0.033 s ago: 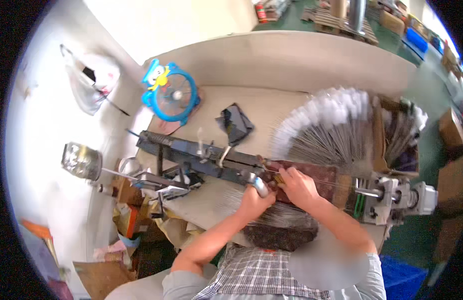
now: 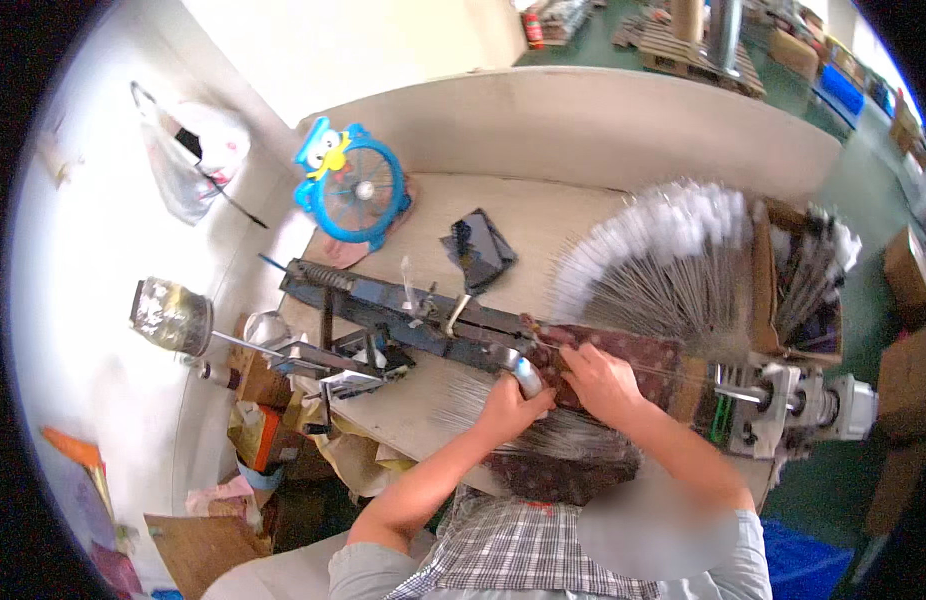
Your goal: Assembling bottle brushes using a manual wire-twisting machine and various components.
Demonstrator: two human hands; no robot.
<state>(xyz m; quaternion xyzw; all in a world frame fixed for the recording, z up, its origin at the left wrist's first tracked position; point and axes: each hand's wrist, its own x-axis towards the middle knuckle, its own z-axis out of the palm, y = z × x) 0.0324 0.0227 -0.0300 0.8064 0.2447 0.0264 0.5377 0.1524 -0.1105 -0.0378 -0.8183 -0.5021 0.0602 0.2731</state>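
Note:
My left hand (image 2: pixel 511 408) is wrapped round a silver, rounded metal handle (image 2: pixel 526 374) beside the dark metal rail (image 2: pixel 383 312). Just to the right, my right hand (image 2: pixel 601 380) has its fingers pinched together over a dark red patterned cloth (image 2: pixel 643 352), at the rail's right end. Thin wire lines run near those fingertips toward the right; whatever is between the fingers is too small to make out. A bundle of thin metal rods (image 2: pixel 573 436) lies in front of both hands, close to my body.
Many white-tipped thin brushes (image 2: pixel 673 240) fan out at the back right, beside a cardboard box (image 2: pixel 766 290) of more. A motor with a chuck (image 2: pixel 798 405) stands at the right edge. A blue fan (image 2: pixel 358 190) and a dark folded object (image 2: pixel 478 250) sit at the back left.
The whole view has shifted slightly. My left hand stays on the handle, and the right hand stays beside it; a yellowish bit seen at its fingertips before no longer shows.

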